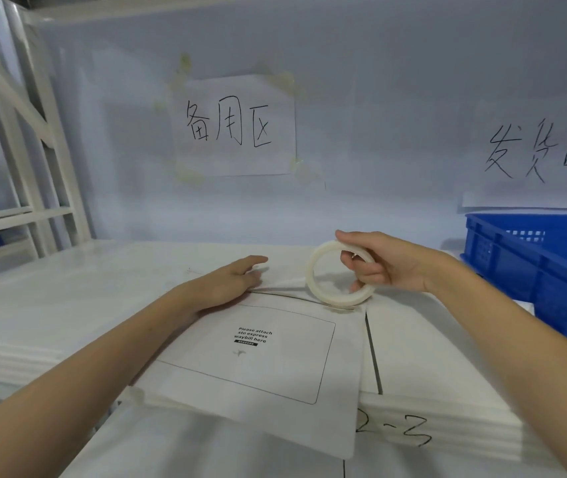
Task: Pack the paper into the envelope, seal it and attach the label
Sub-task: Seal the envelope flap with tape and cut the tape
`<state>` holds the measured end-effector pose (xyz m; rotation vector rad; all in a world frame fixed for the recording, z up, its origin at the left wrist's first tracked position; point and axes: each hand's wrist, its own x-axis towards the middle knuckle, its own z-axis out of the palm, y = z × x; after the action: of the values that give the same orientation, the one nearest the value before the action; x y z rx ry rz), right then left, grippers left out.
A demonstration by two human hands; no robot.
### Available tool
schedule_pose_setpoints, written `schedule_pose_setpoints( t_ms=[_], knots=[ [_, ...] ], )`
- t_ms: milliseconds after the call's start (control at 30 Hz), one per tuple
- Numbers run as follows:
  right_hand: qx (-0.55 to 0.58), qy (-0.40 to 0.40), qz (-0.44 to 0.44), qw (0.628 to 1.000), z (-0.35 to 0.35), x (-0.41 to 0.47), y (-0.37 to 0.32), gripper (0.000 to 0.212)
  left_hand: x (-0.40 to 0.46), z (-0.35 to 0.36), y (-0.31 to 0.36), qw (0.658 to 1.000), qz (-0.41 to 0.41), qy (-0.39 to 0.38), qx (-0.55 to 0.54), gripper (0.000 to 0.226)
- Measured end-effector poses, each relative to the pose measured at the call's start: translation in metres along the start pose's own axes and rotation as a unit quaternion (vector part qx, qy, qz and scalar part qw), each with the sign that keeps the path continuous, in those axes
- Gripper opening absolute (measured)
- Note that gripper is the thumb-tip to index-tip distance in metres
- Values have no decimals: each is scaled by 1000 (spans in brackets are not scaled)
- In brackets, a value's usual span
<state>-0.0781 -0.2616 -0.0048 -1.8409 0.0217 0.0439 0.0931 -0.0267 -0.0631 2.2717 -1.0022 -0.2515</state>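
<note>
Right hand (pixel 384 262) grips tape roll (pixel 337 274) above "waybill" envelope (pixel 258 357).

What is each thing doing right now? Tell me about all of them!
envelope: lying flat, printed waybill box facing up, no label on it.
tape roll: tilted on edge, touching the envelope's far end.
left hand: pressing flat on the envelope.
right hand: gripping the tape roll.
blue crate: upright; contents hidden.

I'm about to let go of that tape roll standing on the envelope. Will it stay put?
Probably not: the tape roll stands on edge, so it may roll or tip once the right hand releases. It looks thin and light. The envelope beneath appears smooth, offering little grip.
</note>
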Motion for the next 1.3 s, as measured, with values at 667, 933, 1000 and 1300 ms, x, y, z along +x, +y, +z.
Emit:
schedule_pose_setpoints(
  t_ms=[667,933,1000,1300],
  knots=[
    [4,-9,-3,1000,-9,2,4,45,-5,6,1,998,27,4,57,47],
    [-69,21,-12,997,-11,-7,-7,42,-20,-17,-22,997,5,12,70,48],
    [-74,33,-10,997,-7,-5,-8,41,-23,-22,-26,997,1,13,72,48],
    [-35,46,-14,998,2,1,0,49,-15,-13,-8,1000,7,-6,3,53]
  ],
)
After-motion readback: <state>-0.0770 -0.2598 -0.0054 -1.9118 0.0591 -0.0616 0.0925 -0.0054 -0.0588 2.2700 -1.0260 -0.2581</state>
